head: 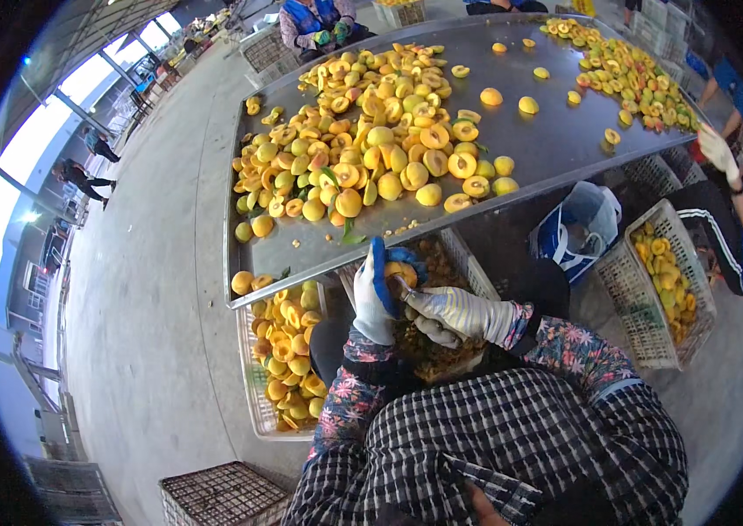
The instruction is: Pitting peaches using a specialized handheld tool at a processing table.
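My left hand (374, 289), in a white glove with blue coating, holds a halved yellow peach (401, 272) just off the table's near edge. My right hand (453, 312), in a striped knit glove, grips a small metal pitting tool (403, 284) whose end is at the fruit. Below both hands stands a crate (470, 263) with brown pits and scraps. A large heap of halved yellow peaches (351, 158) lies on the metal table (509, 151) beyond, some with their pits in. Left of my knee, a white plastic crate (246, 388) holds pitted halves.
At right are a blue-and-white bucket (575, 230) and a crate of peach halves (614, 263). An upturned crate (226, 493) sits at lower left. A gloved co-worker (319, 26) sits at the far side; another co-worker's gloved hand (718, 151) is at the right edge, near a second heap (641, 85).
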{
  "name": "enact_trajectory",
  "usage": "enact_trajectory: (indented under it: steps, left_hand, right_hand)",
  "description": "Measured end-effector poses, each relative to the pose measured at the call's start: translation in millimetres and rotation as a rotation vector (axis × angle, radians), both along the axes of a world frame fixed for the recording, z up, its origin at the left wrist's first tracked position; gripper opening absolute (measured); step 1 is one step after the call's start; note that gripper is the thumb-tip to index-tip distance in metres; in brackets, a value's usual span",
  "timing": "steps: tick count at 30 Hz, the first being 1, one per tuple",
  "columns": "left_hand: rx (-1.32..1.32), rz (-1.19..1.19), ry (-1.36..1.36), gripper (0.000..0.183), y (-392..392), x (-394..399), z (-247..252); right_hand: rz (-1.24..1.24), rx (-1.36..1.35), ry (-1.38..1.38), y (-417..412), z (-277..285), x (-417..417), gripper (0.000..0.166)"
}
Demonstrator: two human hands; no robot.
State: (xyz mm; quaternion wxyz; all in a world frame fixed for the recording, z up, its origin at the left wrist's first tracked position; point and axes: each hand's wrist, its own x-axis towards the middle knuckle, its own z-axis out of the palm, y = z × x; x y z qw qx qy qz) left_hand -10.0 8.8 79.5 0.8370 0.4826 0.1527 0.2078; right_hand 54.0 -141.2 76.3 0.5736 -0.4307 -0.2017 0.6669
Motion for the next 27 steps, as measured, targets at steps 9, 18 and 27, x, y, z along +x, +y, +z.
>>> enact_trajectory:
  steps: [9, 18, 27]
  left_hand:
    - [0.02, 0.007, -0.036, 0.042, -5.5, 11.2, -17.4]
    - [0.329, 0.217, 0.332, 0.04, -0.8, 16.6, -21.7]
    - [1.087, 0.509, 0.941, 0.031, 145.5, -68.1, -42.2]
  right_hand:
    - [-0.141, 0.024, -0.372, -7.7, -13.3, -11.0, 0.042]
    - [-0.022, -0.04, -0.06, -43.3, -15.9, 3.9, 0.046]
    - [0.306, -0.196, -1.092, -58.5, -114.4, 4.8, 0.044]
